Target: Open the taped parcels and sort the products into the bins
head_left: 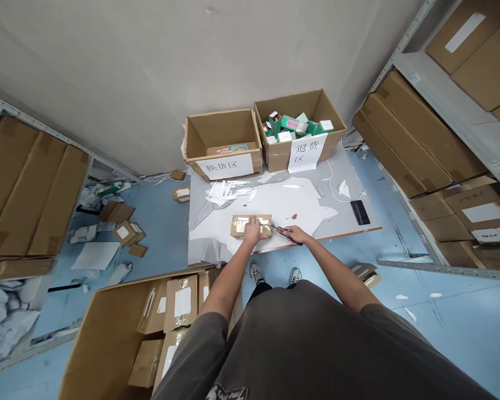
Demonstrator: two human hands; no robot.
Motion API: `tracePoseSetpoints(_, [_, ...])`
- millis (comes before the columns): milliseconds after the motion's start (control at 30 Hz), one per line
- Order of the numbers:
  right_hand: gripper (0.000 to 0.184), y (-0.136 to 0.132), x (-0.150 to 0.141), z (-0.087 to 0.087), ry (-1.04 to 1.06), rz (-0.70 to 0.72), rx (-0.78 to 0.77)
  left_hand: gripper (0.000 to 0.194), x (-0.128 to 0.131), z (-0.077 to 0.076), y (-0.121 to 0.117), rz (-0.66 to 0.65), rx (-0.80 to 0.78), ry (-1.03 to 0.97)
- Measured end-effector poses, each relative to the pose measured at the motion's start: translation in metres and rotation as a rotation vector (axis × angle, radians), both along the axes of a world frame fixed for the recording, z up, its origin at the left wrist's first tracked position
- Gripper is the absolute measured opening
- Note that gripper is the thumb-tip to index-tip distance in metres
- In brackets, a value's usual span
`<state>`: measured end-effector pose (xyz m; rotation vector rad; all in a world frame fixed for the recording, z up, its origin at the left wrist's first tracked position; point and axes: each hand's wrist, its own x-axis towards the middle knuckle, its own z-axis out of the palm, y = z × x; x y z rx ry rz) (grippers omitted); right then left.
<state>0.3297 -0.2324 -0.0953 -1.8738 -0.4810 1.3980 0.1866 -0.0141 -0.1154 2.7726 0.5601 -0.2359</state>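
The right hand point(295, 233) clasps a tool point(282, 230) at the carton point(238, 227)

The carton lies at the near edge of the table point(358, 189), left of centre. Both arms point(231, 272) reach over that edge, converging. The left hand point(252, 229) curls across the carton's top; gripping or merely pressing, I cannot tell. The tool slants toward the carton's right end.

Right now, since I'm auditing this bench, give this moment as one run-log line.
left hand: on taped carton | right hand: holds red-black tool, tip at carton's right end | table: phone at right
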Motion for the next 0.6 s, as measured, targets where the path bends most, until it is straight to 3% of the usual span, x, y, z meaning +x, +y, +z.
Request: tracePoseSetpoints(600, [0.018, 0.0052, 0.0002, -0.0053, -0.027, 0.034, 0.003, 0.076, -0.0036, -0.0014, 0.0010, 0.016, -0.034, -0.022])
